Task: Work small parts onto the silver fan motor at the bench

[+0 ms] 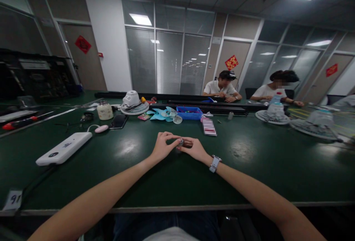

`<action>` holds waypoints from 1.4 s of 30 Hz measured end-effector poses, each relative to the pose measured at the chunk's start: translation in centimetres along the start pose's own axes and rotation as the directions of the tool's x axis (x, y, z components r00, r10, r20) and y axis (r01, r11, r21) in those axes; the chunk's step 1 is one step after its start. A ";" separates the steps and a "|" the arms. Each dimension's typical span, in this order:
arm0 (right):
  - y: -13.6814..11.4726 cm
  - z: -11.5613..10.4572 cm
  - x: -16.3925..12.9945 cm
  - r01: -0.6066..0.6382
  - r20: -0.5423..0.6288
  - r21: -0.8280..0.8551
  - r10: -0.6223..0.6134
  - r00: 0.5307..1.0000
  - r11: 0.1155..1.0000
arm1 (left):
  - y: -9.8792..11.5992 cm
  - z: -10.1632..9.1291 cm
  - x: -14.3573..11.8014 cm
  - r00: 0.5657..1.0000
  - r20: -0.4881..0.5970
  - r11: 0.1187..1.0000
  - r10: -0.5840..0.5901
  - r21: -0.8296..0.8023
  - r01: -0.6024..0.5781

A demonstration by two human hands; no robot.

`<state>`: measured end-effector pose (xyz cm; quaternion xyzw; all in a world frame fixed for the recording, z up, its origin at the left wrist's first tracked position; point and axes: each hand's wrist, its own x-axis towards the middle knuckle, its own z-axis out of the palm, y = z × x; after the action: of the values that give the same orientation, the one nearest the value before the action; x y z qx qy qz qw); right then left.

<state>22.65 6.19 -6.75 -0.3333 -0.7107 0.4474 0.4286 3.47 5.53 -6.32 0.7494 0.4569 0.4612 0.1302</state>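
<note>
White power bank [64, 148] is lying far left on the green table [249, 174], jar [104, 110] and phone [118, 121] sitting farther back. Left hand [162, 146] and right hand [195, 148] are meeting mid-table, both grips pinching a small metal part [181, 142] between the fingertips. Blue fan blade [162, 114] and blue tray [189, 112] are lying beyond. Two people are sitting far right.

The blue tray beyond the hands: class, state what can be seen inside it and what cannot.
The blue tray holds small reddish and greenish bits just above its near wall. That wall hides the tray's floor, and the bits are too small to identify. Light blue fan blades lie beside it.
</note>
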 end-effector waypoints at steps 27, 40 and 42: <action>1.8 -8.9 1.6 0.034 -0.453 -0.379 -0.217 0.865 0.925 | -3.7 -1.5 0.1 0.943 0.264 0.969 -0.200 0.199 0.149; 8.1 -24.9 -0.1 -0.551 -0.794 -0.563 -0.217 0.568 0.616 | -4.4 -0.9 0.3 0.959 0.112 0.961 -0.261 0.121 0.248; 8.3 -25.1 -0.2 -0.565 -0.789 -0.567 -0.197 0.582 0.599 | -4.3 -0.9 0.3 0.958 0.102 0.960 -0.269 0.102 0.259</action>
<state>46.22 17.92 -8.68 -0.7259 -0.5171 -0.0552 0.4501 0.32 7.92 -8.33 0.7117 0.5645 0.3754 0.1838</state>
